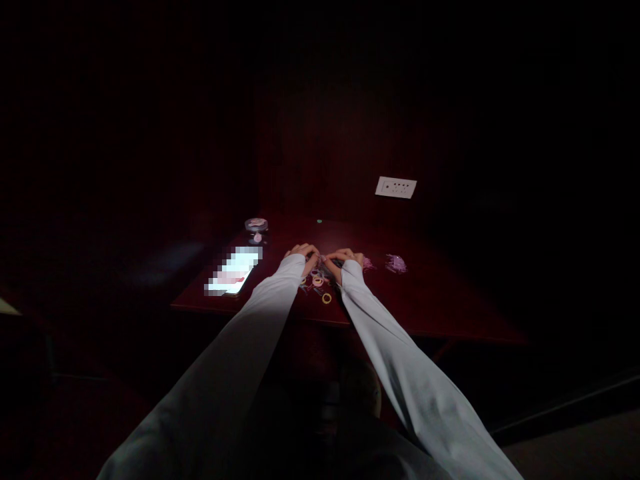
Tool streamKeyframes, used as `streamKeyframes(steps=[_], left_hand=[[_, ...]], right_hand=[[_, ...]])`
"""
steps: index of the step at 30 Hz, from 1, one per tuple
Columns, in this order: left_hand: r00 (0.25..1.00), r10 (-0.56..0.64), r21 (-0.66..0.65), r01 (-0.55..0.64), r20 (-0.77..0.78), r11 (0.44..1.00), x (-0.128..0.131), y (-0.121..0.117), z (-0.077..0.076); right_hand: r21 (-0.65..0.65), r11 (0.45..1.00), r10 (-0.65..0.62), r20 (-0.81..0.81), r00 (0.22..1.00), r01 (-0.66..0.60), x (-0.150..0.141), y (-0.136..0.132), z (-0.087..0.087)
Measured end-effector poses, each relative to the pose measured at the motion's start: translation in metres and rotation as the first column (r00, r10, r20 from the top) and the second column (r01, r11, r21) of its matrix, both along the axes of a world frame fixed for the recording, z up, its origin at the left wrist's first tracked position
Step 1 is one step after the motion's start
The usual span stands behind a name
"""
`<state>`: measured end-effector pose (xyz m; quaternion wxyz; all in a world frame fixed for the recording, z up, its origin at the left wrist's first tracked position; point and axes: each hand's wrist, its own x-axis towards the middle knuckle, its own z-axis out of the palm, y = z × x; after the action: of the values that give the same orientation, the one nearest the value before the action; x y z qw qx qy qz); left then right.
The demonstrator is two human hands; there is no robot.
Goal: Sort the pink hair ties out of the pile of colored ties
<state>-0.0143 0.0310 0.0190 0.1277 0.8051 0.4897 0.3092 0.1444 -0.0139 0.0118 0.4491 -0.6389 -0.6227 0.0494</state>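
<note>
Small rings [318,283] lie just nearside of the curled hands [302,252] [347,256]; whether these grasp any, I cannot tell.

Lit screen [234,268] blocks left, loose rings [317,285] centre; far-right tabletop [445,300] open.

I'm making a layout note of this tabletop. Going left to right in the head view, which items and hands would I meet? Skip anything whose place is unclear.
Lit screen → left hand → right hand → pink heap → purple heap.
</note>
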Motion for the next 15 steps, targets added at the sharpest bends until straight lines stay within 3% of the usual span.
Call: streamKeyframes(steps=[9,15], left_hand=[[0.982,-0.186,0.137,0.179,0.044,0.974,0.007,0.010,-0.018],[0.979,-0.195,0.169,0.184,0.053,0.968,0.005,0.012,-0.019]], right_hand=[[0.058,0.996,0.073,-0.222,0.972,-0.061,0.010,0.007,0.002],[0.102,0.990,0.129,-0.326,0.936,-0.101,0.012,0.013,-0.005]])
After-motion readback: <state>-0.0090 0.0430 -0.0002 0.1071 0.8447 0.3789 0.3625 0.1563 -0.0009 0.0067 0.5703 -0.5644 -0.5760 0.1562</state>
